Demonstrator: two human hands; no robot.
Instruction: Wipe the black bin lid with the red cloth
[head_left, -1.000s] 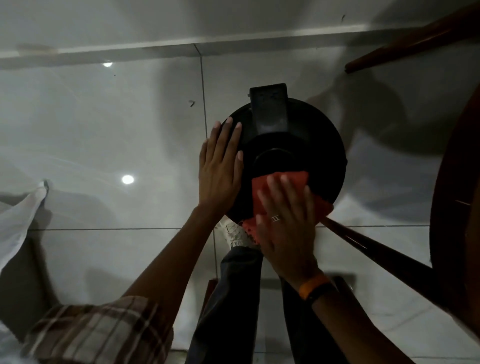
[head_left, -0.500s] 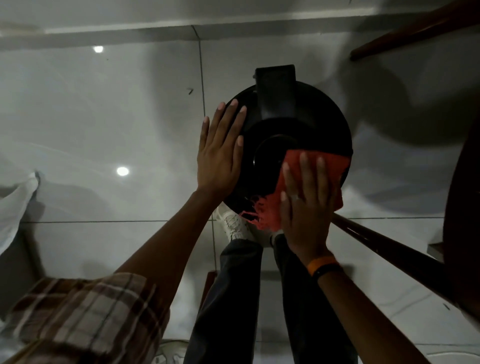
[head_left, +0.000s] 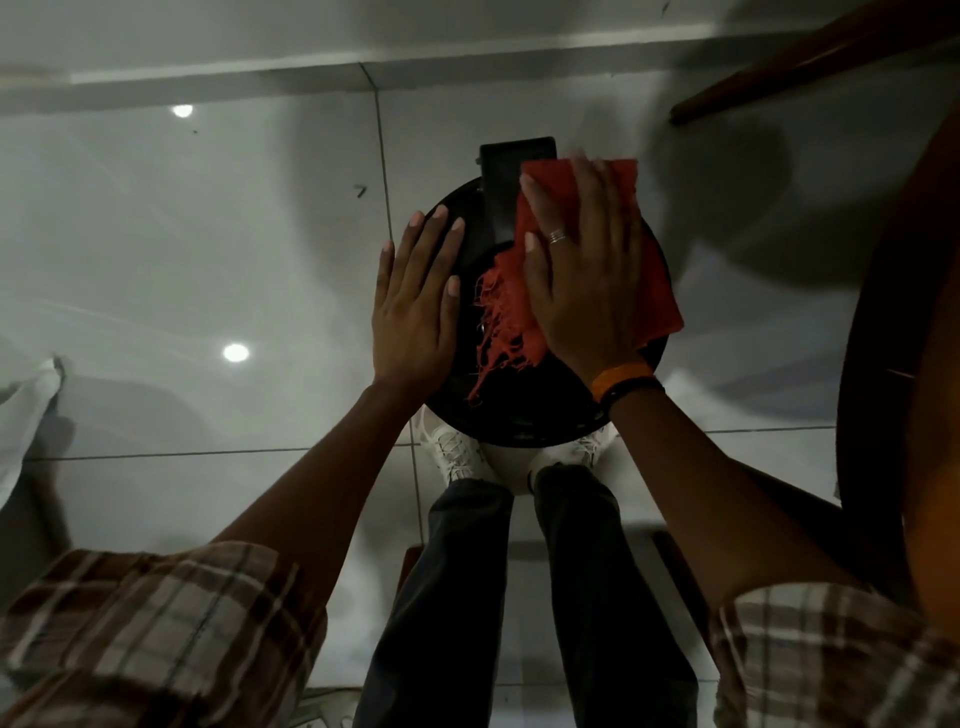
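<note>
The round black bin lid (head_left: 519, 410) faces up at me from the floor, with a rectangular hinge block (head_left: 501, 171) at its far edge. My left hand (head_left: 415, 306) lies flat on the lid's left rim, fingers apart, holding nothing. My right hand (head_left: 582, 270) presses flat on the red cloth (head_left: 657, 291), which covers the lid's far right part and overlaps the hinge block. The cloth's frayed fringe (head_left: 498, 332) trails across the lid's middle. A ring and an orange wristband show on my right hand and wrist.
Glossy pale floor tiles (head_left: 208, 260) surround the bin. A dark wooden table edge (head_left: 883, 364) curves down the right side, with a wooden leg (head_left: 779, 67) at top right. My white shoes (head_left: 457, 452) stand just under the bin. A white fabric (head_left: 26, 410) lies at the left.
My right hand has slid the red cloth from the lid's near edge across to its far right part, up to the hinge block. My left hand has stayed on the left rim.
</note>
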